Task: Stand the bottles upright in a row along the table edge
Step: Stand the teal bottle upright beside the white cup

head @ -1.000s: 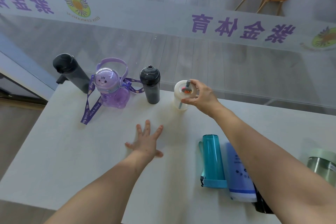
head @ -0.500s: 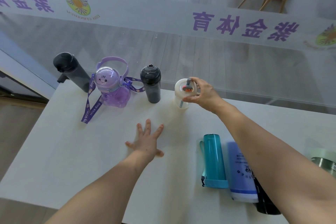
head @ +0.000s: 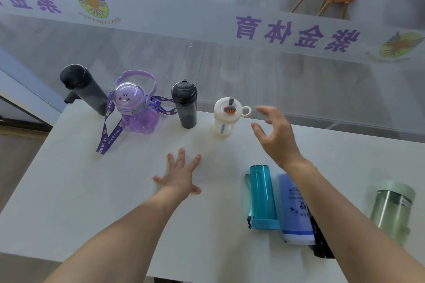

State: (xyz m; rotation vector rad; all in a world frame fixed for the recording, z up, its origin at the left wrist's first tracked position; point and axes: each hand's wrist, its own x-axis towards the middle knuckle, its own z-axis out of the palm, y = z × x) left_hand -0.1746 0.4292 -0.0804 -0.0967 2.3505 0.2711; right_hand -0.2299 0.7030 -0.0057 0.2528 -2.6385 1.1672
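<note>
Hands (head: 274, 135) empty beside upright white bottle (head: 226, 116)

Left hand (head: 180, 177) lies flat, palm down, fingers fanned toward twelve o'clock, thumb out at three; its bare forearm runs back toward seven o'clock. Right hand (head: 274, 135) hangs in the air, empty, fingers curled loosely apart and pointing to ten o'clock, thumb below them. Its forearm stretches away toward five o'clock, wrist bent slightly.
</note>
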